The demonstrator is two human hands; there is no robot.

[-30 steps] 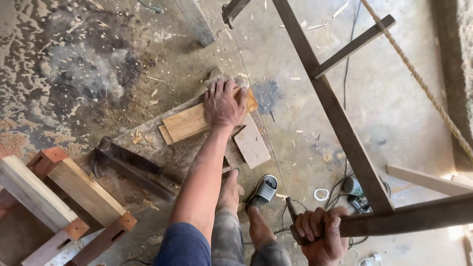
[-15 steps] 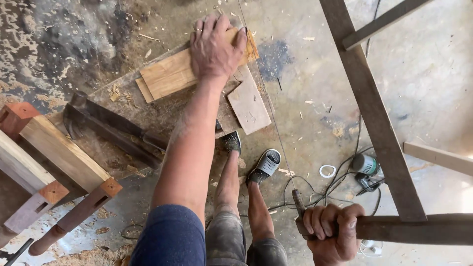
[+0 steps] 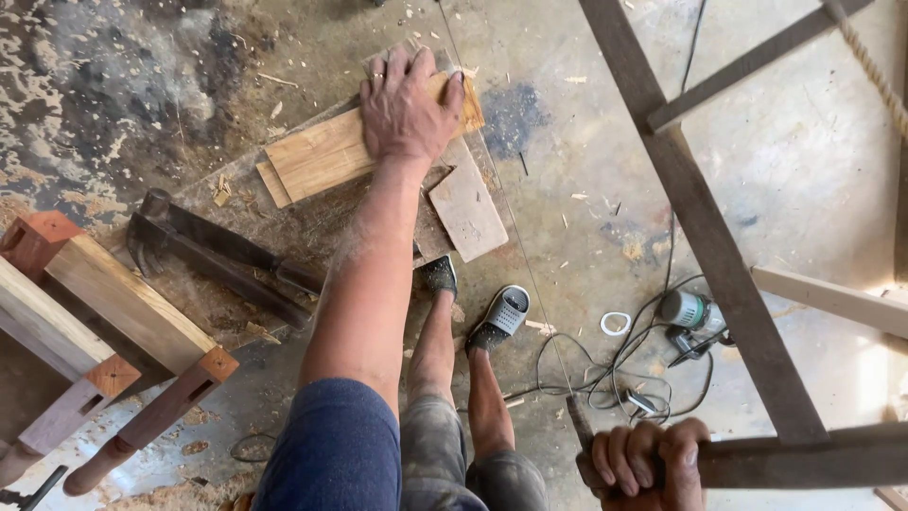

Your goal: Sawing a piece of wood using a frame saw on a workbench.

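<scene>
Right hand (image 3: 646,464) nearest, fingers (image 3: 629,458) clenched round dark brown wooden frame rail (image 3: 804,461), near grey concrete floor (image 3: 804,189)
Further out, left hand (image 3: 409,104) pressed flat on light tan wooden plank (image 3: 317,156), fingers spread, gripping nothing, plank lying on worn dusty board (image 3: 284,237) beside dark metal hammer (image 3: 203,246)
Best kept: palm weight centred on plank, frame rail held steady

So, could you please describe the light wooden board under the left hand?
The light wooden board is a pale, flat plank with visible grain, lying tilted on a dusty slab on the concrete floor. The left hand presses flat on its right end, fingers spread. A thinner piece pokes out beneath its lower left corner.
</scene>
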